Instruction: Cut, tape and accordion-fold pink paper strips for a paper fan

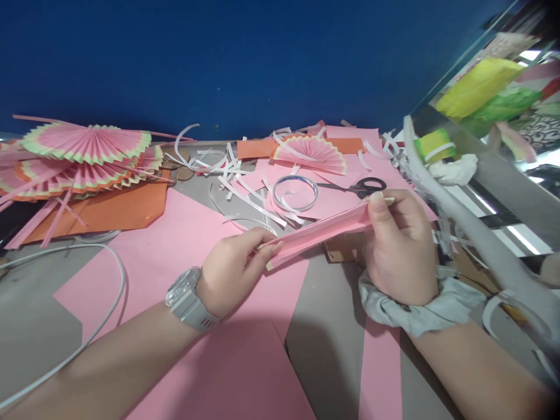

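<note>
A folded strip of pink paper (321,234) with pale edges is stretched between my two hands above the table. My left hand (236,262), with a grey watch (190,297) on its wrist, pinches the strip's left end. At the raised right end, my right hand (398,245) grips it between thumb and fingers; a grey scrunchie (420,306) circles that wrist. Just beyond the strip lie black-handled scissors (370,186) and a roll of tape (295,193). Large pink paper sheets (184,361) spread beneath my hands.
Pleated pink paper fans (87,146) are piled at the back left on orange paper (100,216). Another fan (310,153) lies at the back centre among white paper scraps (254,198). A white cable (120,274) loops at left. A blue panel (210,64) stands behind.
</note>
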{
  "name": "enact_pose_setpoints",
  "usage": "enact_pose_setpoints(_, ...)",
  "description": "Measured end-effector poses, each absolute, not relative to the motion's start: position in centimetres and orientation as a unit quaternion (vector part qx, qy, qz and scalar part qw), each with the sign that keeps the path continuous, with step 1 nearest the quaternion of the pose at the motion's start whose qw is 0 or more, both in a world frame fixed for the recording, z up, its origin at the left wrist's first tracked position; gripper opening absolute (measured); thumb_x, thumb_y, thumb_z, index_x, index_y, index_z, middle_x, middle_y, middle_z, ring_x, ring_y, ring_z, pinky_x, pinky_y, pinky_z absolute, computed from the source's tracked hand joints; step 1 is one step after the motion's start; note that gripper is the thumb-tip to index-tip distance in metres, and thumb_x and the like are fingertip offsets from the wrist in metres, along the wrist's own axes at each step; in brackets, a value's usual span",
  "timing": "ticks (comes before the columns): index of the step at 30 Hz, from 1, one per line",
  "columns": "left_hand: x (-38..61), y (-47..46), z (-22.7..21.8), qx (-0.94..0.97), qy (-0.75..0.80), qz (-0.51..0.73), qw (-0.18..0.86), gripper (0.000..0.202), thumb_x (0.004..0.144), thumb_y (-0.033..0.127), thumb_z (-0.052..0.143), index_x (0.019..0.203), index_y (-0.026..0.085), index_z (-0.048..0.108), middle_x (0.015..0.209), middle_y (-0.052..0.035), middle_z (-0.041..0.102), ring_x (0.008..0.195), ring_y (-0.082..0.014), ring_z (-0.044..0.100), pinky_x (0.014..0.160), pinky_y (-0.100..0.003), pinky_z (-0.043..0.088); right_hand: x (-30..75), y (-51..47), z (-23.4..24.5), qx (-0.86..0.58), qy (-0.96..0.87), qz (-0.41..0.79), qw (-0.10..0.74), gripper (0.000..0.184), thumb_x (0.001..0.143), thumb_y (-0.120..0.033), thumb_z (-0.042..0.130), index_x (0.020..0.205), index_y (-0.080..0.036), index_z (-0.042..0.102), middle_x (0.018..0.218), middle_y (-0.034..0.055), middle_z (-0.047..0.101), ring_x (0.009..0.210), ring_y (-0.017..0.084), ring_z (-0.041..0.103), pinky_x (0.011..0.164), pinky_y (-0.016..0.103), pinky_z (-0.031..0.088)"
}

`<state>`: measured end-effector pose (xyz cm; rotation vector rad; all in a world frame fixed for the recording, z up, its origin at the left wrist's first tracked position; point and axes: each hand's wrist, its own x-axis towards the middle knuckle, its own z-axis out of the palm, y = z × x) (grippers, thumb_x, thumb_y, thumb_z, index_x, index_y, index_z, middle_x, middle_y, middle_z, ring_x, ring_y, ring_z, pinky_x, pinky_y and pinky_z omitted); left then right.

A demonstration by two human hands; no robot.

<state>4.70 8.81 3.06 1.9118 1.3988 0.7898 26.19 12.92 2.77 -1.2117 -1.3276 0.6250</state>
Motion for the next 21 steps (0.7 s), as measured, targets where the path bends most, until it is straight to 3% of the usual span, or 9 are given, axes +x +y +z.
enact_pose_setpoints(10, 4.63, 8.9, 3.33, 0.704, 0.507, 0.337, 0.365, 0.021, 0.09, 0.032, 0.042, 0.089, 0.019, 0.059, 0.072, 0.0011, 0.061, 0.063, -0.0115, 0.055, 0.059, -0.02, 0.041, 26.3, 13.19, 2.89, -0.521, -0.567, 0.262, 0.582, 0.016, 0.085, -0.034, 0.054, 0.079, -0.02, 0.052, 0.073, -0.0035, 0.043, 0.069, 0.01, 0.039, 0.069, 0.026, 0.032)
enact_pose_setpoints(21, 4.64, 9.23, 3.31, 0.685, 0.554, 0.359, 0.309, 0.023, 0.089, 0.029, 0.043, 0.078, 0.017, 0.057, 0.067, 0.0008, 0.056, 0.061, -0.012, 0.049, 0.059, -0.023, 0.039, 25.75, 12.53, 3.24, -0.546, -0.56, 0.275, 0.559, 0.015, 0.084, -0.033, 0.055, 0.078, -0.02, 0.053, 0.07, -0.0033, 0.045, 0.066, 0.011, 0.043, 0.064, 0.025, 0.038)
